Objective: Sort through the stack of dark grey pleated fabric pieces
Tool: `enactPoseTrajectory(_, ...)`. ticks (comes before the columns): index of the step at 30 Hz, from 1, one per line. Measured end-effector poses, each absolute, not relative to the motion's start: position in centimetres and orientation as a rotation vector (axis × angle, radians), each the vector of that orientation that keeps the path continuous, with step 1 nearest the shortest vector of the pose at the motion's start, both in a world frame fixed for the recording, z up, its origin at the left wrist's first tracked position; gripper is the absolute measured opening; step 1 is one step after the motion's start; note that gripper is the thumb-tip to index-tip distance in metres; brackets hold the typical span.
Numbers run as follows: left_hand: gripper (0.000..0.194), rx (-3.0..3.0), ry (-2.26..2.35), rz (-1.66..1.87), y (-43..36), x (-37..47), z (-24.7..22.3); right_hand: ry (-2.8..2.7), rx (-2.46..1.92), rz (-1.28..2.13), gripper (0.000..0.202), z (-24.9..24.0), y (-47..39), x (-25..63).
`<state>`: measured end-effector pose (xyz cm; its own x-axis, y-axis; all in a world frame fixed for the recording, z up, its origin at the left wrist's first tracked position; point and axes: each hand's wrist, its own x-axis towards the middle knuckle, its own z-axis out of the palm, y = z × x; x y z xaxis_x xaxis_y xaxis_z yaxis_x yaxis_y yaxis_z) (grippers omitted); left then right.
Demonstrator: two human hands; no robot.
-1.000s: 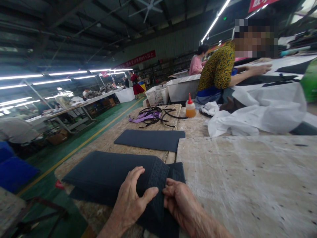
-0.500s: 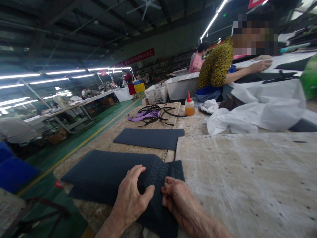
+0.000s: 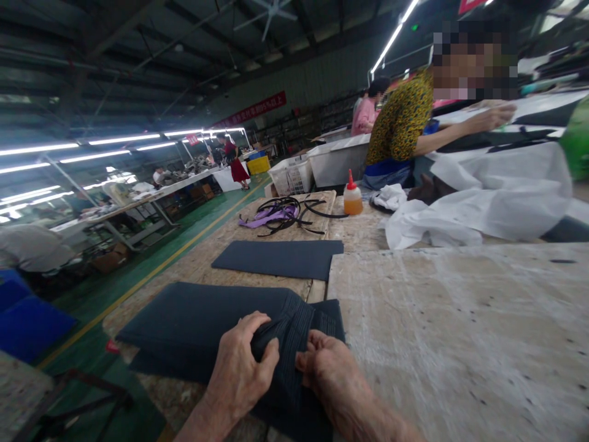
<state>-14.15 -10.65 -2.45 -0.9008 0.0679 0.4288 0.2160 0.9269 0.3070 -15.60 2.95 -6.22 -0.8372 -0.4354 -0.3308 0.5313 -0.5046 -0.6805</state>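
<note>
A thick stack of dark blue-grey fabric pieces (image 3: 184, 313) lies at the near end of the table, its layered edges fanned toward the right. My left hand (image 3: 243, 362) rests on the stack, thumb and fingers curled around a bunched fold of cloth. Beside it, my right hand (image 3: 329, 368) pinches the layered edges; its fingertips are pressed together and partly hidden. Just beyond the stack, a single flat piece of the same dark fabric (image 3: 276, 258) lies on the board.
Black and purple strips (image 3: 280, 213) lie tangled farther back, near a squeeze bottle (image 3: 353, 199) of amber liquid with a red tip. White sheeting (image 3: 497, 205) spreads at the right, beside a seated co-worker (image 3: 398, 126). White crates (image 3: 294, 175) stand behind the wooden table (image 3: 442, 319).
My left thumb has drawn in closer to its fingers, and the cloth bunches more between them. The right fingertips have shifted slightly left along the layered edges.
</note>
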Motion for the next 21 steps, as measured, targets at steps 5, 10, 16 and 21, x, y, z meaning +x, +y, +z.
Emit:
enactPoseTrajectory(5,0.033,-0.281,-2.680,-0.438,-11.1,-13.7,-2.8,1.210,0.171,-2.277,0.022,-5.8,2.9,-15.8)
enactPoseTrajectory(10,0.040,-0.508,-2.646,-0.267,-11.9,-12.9,-3.0,1.288,0.178,-2.255,0.022,-5.9,3.1,-15.7)
enactPoseTrajectory(16,0.052,-0.724,-2.713,-0.066,-13.2,-12.5,-1.7,1.329,0.175,-2.229,0.021,-5.9,2.9,-15.6)
enactPoseTrajectory(21,0.058,-0.742,-2.943,-0.082,-14.2,-12.7,-1.0,1.397,0.196,-2.206,0.017,-6.6,2.7,-15.8)
